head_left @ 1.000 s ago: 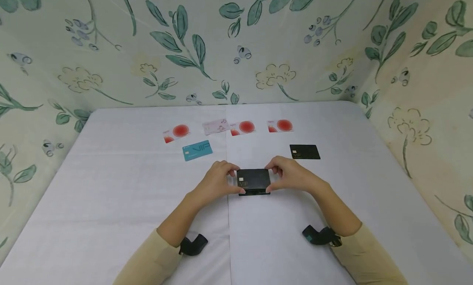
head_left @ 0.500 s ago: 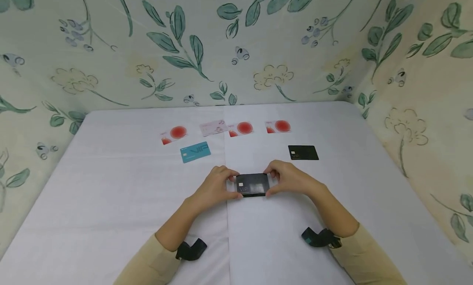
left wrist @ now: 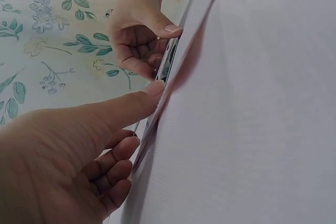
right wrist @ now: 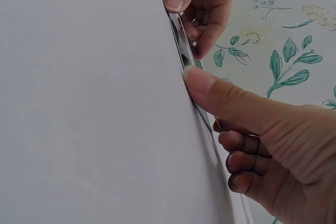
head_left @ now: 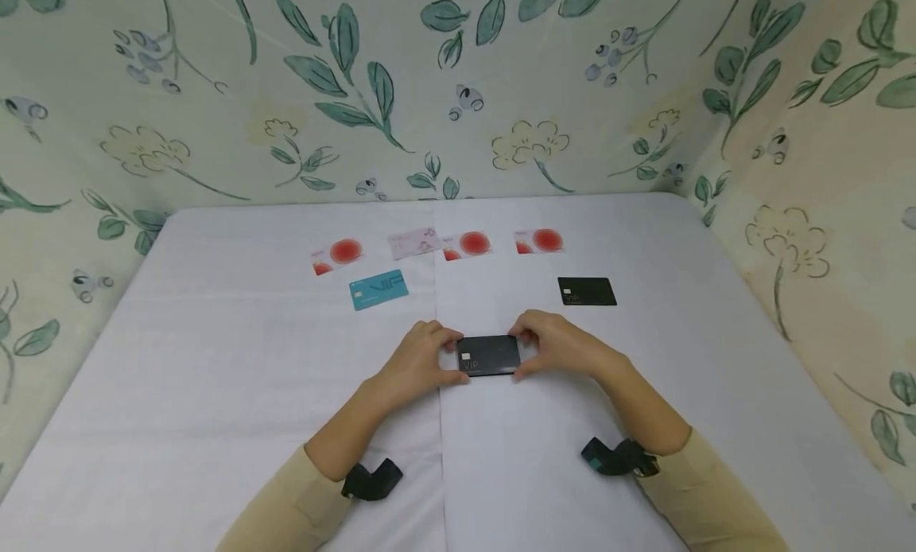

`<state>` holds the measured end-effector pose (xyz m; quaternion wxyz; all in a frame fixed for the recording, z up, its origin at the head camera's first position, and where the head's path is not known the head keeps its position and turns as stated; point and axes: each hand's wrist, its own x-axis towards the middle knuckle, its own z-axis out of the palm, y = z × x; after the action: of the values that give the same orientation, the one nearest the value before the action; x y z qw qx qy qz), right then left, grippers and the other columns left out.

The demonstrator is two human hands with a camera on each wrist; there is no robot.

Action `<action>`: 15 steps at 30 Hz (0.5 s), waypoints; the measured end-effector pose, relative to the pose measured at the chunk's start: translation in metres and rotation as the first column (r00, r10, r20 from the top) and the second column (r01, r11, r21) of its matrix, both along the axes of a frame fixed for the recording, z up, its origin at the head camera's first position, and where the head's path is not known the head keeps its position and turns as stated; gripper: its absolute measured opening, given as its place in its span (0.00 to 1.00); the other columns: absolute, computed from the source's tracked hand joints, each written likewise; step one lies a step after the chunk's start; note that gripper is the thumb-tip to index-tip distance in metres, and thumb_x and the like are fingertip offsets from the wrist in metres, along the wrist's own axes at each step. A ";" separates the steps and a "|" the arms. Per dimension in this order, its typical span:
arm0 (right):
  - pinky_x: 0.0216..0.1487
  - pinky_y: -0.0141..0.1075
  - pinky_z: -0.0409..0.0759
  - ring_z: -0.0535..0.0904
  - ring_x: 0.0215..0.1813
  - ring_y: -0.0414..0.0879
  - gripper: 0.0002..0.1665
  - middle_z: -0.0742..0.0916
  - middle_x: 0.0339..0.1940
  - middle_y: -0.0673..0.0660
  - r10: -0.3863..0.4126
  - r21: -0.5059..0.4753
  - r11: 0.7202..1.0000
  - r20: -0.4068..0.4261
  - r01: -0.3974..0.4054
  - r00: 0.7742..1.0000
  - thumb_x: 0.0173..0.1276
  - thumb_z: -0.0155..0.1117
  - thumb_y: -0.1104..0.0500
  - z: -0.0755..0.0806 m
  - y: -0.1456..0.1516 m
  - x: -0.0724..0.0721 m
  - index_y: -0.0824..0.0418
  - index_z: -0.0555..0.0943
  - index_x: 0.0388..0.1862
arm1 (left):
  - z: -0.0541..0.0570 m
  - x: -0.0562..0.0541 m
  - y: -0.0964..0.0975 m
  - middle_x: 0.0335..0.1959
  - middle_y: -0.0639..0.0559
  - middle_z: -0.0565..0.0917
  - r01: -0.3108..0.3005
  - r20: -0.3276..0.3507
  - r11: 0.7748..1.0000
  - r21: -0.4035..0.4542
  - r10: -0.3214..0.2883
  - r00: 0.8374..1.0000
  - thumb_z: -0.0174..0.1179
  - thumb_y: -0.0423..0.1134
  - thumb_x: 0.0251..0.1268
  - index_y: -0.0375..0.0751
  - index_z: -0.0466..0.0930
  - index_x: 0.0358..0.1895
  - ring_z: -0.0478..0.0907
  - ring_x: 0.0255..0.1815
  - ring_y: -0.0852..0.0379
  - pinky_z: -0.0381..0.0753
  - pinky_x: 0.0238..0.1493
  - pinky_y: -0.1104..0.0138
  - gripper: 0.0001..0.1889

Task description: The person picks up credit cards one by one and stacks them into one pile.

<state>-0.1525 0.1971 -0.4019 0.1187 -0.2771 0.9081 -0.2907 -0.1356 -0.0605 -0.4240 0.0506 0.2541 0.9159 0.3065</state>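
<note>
The place looked like a small indoor nook, though whether it belonged to a home, an office or a studio could not be told. Pale walls (head_left: 458,150) in a leaf-and-flower print rose at twelve o'clock and closed in at ten and two, hemming a broad surface (head_left: 215,361) dressed in white.

Six cards (head_left: 378,289) on table (head_left: 215,361), behind nearest card (head_left: 489,355)

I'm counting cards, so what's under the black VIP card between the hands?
White cloth shows past the near edge of the black VIP card; whatever lies underneath is covered, so more cards there can't be ruled out.
</note>
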 end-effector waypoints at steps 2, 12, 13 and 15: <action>0.39 0.33 0.74 0.72 0.36 0.42 0.34 0.79 0.33 0.50 0.003 -0.002 1.000 0.001 -0.003 1.000 0.38 0.83 0.51 -0.001 -0.001 0.000 0.65 0.80 0.43 | -0.001 0.000 0.000 0.34 0.56 0.73 -0.001 0.003 1.000 -0.003 0.001 1.000 0.75 0.49 0.43 0.40 0.79 0.52 0.66 0.41 0.57 0.69 0.44 0.64 0.30; 0.39 0.33 0.74 0.72 0.35 0.42 0.34 0.79 0.32 0.50 0.001 0.020 1.000 0.005 -0.002 1.000 0.39 0.82 0.51 -0.003 0.000 -0.001 0.66 0.79 0.43 | -0.002 -0.001 0.001 0.36 0.55 0.75 -0.005 0.061 1.000 0.017 0.004 0.998 0.75 0.47 0.43 0.39 0.78 0.54 0.66 0.39 0.57 0.68 0.41 0.65 0.32; 0.39 0.33 0.74 0.72 0.35 0.42 0.34 0.79 0.32 0.50 0.001 0.020 1.000 0.003 -0.001 1.000 0.39 0.82 0.51 -0.003 0.000 -0.001 0.66 0.79 0.43 | -0.001 -0.001 0.000 0.36 0.55 0.75 -0.008 0.070 1.000 0.025 0.007 0.998 0.75 0.47 0.43 0.39 0.78 0.54 0.66 0.39 0.57 0.68 0.41 0.65 0.32; 0.39 0.33 0.74 0.72 0.35 0.42 0.34 0.79 0.31 0.50 0.002 0.018 1.000 -0.002 -0.002 1.000 0.39 0.82 0.51 -0.002 0.000 -0.001 0.66 0.79 0.43 | -0.001 -0.002 0.000 0.37 0.55 0.75 -0.017 0.090 0.999 0.039 0.013 0.996 0.76 0.46 0.43 0.39 0.78 0.54 0.66 0.40 0.57 0.68 0.41 0.65 0.32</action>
<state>-0.1534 0.1967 -0.4043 0.1206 -0.2772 0.9105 -0.2821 -0.1372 -0.0607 -0.4247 0.0843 0.2340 0.9084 0.3360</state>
